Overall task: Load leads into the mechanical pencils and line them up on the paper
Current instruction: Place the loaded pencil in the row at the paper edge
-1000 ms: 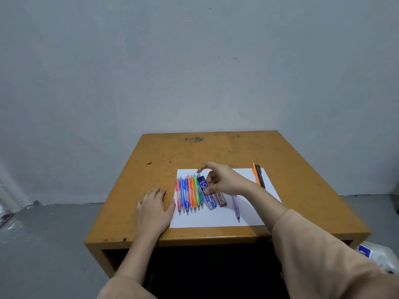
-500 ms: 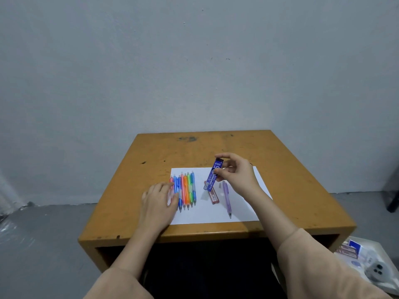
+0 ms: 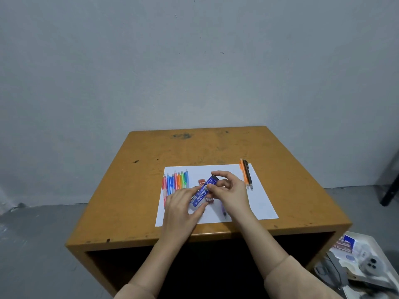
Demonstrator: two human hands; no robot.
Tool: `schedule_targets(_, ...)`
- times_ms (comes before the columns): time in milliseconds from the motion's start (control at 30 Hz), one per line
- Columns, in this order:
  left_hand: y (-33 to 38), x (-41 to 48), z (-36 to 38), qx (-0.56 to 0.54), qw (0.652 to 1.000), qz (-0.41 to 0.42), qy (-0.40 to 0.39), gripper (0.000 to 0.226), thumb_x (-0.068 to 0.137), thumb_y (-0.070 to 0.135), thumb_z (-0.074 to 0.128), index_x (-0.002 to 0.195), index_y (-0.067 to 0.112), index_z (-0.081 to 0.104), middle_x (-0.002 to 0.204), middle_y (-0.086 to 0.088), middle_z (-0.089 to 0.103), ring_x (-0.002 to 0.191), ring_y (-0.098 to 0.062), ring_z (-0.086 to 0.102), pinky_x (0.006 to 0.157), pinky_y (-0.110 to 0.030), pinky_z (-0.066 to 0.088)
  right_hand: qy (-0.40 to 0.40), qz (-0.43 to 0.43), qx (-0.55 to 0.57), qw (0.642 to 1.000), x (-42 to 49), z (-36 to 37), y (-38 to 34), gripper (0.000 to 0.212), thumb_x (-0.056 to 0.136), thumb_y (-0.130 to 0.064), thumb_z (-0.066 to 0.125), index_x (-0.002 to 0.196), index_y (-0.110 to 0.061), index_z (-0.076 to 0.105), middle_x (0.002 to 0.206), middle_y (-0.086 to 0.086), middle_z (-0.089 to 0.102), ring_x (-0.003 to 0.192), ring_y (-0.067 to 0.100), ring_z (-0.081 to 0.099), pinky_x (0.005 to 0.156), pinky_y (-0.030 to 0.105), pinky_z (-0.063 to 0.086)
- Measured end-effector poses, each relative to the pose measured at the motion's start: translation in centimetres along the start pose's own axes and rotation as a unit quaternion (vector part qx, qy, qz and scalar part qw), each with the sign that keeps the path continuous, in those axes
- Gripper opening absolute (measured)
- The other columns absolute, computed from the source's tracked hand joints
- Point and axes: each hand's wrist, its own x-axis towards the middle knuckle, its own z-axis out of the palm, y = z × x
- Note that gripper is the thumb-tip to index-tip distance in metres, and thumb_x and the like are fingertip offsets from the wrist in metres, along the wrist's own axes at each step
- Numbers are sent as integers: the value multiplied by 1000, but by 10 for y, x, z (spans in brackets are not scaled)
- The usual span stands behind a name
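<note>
**Two hands hold the blue lead case**

A person sits at a wooden table (image 3: 216, 147) by a grey wall. A white sheet of paper (image 3: 259, 201) lies flat on the table, near the front edge.

Both hands are close together over the middle of the paper. They hold one thing between them, a blue pencil lead case (image 3: 203, 192). It is tilted, with its dark top end up and to the right. The left hand (image 3: 181, 207) pinches the low end with its thumb and fingers. The right hand (image 3: 230, 192) pinches the top end, and one finger curls over the dark cap. The case is up off the paper.

A row of bright mechanical pencils (image 3: 176, 181) lies on the left part of the paper. They are side by side and touch each other, with their white caps pointing at the wall. The left hand hides their near ends.

A red lead case (image 3: 202, 181) lies on the paper just behind the blue one, partly hidden. A purple mechanical pencil (image 3: 223, 209) lies under the right hand, and only its near end shows.

An orange pencil (image 3: 244, 174) and a dark pencil (image 3: 247, 174) lie side by side at the far right corner of the paper.

On the floor to the right is a white tray (image 3: 380, 251) with small boxes in it.
</note>
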Motion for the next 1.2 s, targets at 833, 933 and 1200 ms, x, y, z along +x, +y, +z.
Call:
schedule_targets(833,-5,-4,-5,-63,997,-30,31,29,86,9,65,116,11,66,113,0,64,106,-10,53,84,3,35,-100,-23,-69,992,4,-26,-7,26,82,6,66,88,-18,69,80,1,71,69,9,69,63,19,55)
schedule_targets(933,-6,-4,-5,-60,998,-18,32,29,86,8,65,115,11,67,111,4,63,104,-11,54,84,-1,37,-100,-31,-86,991,4,-28,-7,23,82,5,65,89,-17,69,76,-1,71,64,9,68,64,19,56)
schedule_targets(1200,-5,-3,-6,-72,997,-26,32,30,86,8,66,116,11,66,110,11,57,105,-3,50,84,2,36,-64,-30,-77,994,4,-24,-2,22,86,-1,63,90,-22,71,83,-4,70,64,11,67,61,17,54)
